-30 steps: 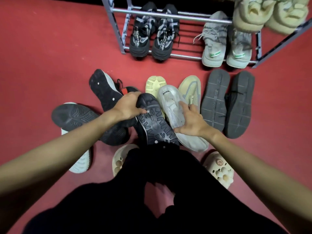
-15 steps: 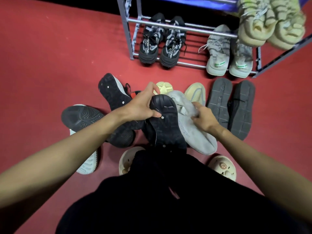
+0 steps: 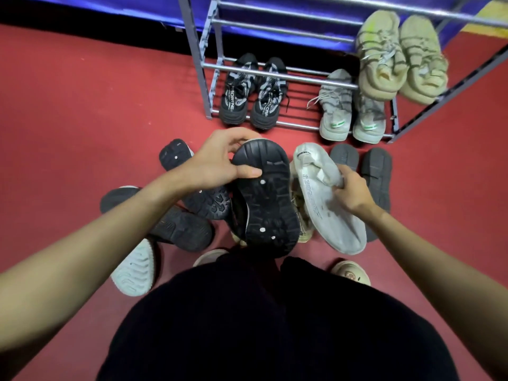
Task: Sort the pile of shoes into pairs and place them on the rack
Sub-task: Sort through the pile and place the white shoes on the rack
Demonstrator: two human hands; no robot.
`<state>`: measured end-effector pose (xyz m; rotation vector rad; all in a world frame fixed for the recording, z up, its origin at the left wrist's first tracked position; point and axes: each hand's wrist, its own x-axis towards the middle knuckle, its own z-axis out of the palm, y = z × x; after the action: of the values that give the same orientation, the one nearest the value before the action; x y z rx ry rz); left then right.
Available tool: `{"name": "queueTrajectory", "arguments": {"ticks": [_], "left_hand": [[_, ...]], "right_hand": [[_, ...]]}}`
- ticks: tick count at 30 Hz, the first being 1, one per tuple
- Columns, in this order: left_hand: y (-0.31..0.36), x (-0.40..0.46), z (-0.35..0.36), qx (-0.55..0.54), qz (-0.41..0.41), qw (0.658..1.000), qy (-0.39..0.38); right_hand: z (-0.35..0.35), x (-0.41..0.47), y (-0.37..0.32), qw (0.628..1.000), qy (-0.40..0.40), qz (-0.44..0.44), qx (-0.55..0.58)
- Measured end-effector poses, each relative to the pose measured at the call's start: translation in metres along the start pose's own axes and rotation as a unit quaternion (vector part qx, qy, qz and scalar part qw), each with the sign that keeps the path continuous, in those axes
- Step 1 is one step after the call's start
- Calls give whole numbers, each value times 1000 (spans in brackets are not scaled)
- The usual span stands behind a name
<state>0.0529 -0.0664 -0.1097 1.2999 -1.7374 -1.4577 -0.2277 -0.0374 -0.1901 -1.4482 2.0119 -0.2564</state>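
My left hand (image 3: 217,160) grips the toe of a black-soled shoe (image 3: 265,204), held sole-up above the pile. My right hand (image 3: 350,189) holds a white-soled shoe (image 3: 324,207) by its upper, also sole-up, just right of the black one. Under and around them lie other shoes: two black-soled ones (image 3: 192,193) at the left, a white-soled one (image 3: 134,273) at the lower left, and a grey pair (image 3: 376,177) sole-up at the right. The metal rack (image 3: 206,64) stands beyond.
On the rack's bottom shelf sit a black-and-white pair (image 3: 251,92) and a grey pair (image 3: 351,111); a beige pair (image 3: 398,56) rests on the shelf above at the right. Red floor (image 3: 82,105) spreads to the left. Cream clogs (image 3: 351,273) peek out beside my dark clothing.
Both hands have lifted their shoes up and toward the rack. The camera has tilted up, showing more of the rack and the blue surface behind it.
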Motion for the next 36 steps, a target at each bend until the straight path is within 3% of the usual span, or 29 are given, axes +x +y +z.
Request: {"name": "queueTrajectory", "arguments": {"ticks": [6, 15, 19, 22, 24, 26, 28, 32, 34, 36], "left_hand": [[-10, 6, 0, -160, -87, 976, 123], [16, -1, -2, -281, -54, 957, -51], [30, 7, 4, -296, -29, 954, -45], [32, 14, 7, -216, 30, 976, 8], [26, 15, 14, -62, 105, 990, 64], [13, 11, 27, 115, 192, 968, 110], [-10, 3, 40, 213, 245, 938, 118], [-70, -14, 44, 308, 201, 930, -19], [-95, -25, 46, 365, 185, 902, -135], [-114, -35, 49, 386, 182, 884, -190]], "right_hand": [[-4, -7, 1, 1000, -2, -12, -20], [-47, -6, -8, 996, 24, -61, -59], [-59, -8, -6, 995, 37, -61, -67], [-63, -8, -6, 993, 54, -53, -93], [-64, -7, -7, 989, 66, -36, -125], [-63, -5, -8, 988, 67, -16, -137], [-59, -1, -6, 990, 60, -11, -124], [-46, 7, -5, 995, 19, -38, -88], [-38, 5, -9, 995, 18, -57, -85], [-34, 2, -13, 993, 26, -68, -91]]}}
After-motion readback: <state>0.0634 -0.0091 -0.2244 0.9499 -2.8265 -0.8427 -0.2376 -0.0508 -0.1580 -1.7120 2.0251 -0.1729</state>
